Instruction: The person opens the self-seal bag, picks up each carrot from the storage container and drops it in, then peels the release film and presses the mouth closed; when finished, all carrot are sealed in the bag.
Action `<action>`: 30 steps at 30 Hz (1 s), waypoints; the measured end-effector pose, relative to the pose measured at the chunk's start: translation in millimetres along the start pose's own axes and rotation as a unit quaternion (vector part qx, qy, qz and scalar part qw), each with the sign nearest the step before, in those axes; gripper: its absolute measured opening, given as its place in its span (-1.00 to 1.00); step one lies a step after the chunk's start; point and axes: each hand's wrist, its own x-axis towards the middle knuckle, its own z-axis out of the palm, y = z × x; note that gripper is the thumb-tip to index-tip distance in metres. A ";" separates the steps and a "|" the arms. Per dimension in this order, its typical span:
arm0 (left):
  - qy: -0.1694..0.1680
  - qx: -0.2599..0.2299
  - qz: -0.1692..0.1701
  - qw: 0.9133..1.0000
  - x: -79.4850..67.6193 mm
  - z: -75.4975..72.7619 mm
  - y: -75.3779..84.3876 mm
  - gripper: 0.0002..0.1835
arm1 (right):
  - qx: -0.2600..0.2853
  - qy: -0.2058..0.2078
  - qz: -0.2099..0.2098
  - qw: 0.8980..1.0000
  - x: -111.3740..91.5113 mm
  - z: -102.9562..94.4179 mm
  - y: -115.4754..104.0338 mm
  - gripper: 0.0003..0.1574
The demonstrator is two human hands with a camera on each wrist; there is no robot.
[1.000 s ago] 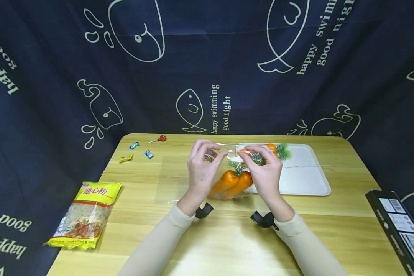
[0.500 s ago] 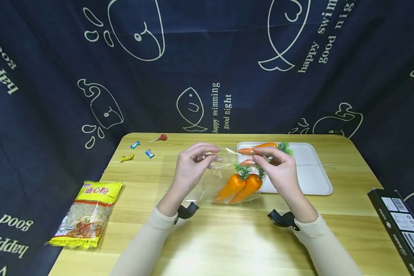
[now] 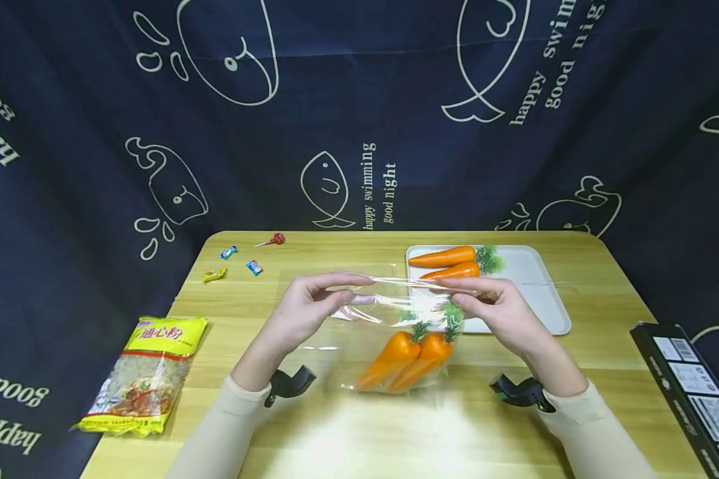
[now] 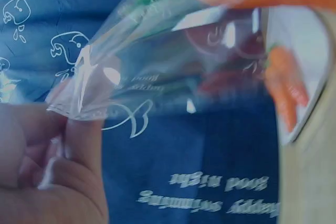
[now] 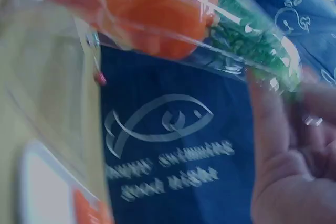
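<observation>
Both hands pinch the top of a clear plastic bag [image 3: 359,352], which hangs stretched between them in the head view. Two orange carrots [image 3: 403,362] with green tops lie inside it, low and toward the right. My left hand [image 3: 302,309] grips the left corner between thumb and fingers; the left wrist view shows the film bunched at those fingers [image 4: 84,145]. At the opposite corner, my right hand [image 3: 497,309] holds the film near the green leaves [image 5: 252,32]. Behind the bag, two more carrots [image 3: 443,257] rest on a white tray [image 3: 539,293].
A yellow pasta bag [image 3: 146,372] lies at the table's left. Several small wrapped candies [image 3: 254,267] and a red lollipop [image 3: 278,238] sit at the back left. A black box [image 3: 686,392] stands at the right edge. Patterned dark cloth hangs behind the table.
The hands have spread apart and come nearer, drawing the bag's top out taut. The bagged carrots have come nearer too, and the tray's carrots show more fully.
</observation>
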 end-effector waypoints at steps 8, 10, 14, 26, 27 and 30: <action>0.000 -0.043 -0.158 0.987 -32.4 -6.3 -68.5 -0.63 | 0.096 -0.063 0.149 0.982 -0.2 41.5 61.4 -0.45; 0.007 -0.038 -0.176 0.984 -38.3 -7.5 -81.4 -0.62 | 0.098 -0.073 0.160 0.980 -1.0 50.6 75.0 -0.47; 0.031 -0.006 -0.191 0.981 -39.8 -11.1 -99.5 -0.59 | 0.038 -0.073 0.146 0.986 -0.4 60.8 89.2 -0.53; 0.024 0.254 -0.158 0.954 -27.0 -26.0 -101.5 -0.73 | 0.040 -0.071 0.150 0.985 3.9 49.4 97.0 -0.46; 0.036 0.298 -0.138 0.944 -23.5 -28.3 -94.9 -0.76 | 0.037 -0.076 0.147 0.985 4.1 45.1 95.6 -0.46; 0.099 0.377 -0.077 0.918 -7.0 -32.8 -71.3 -0.83 | 0.014 -0.072 0.137 0.988 4.8 23.0 87.6 -0.47</action>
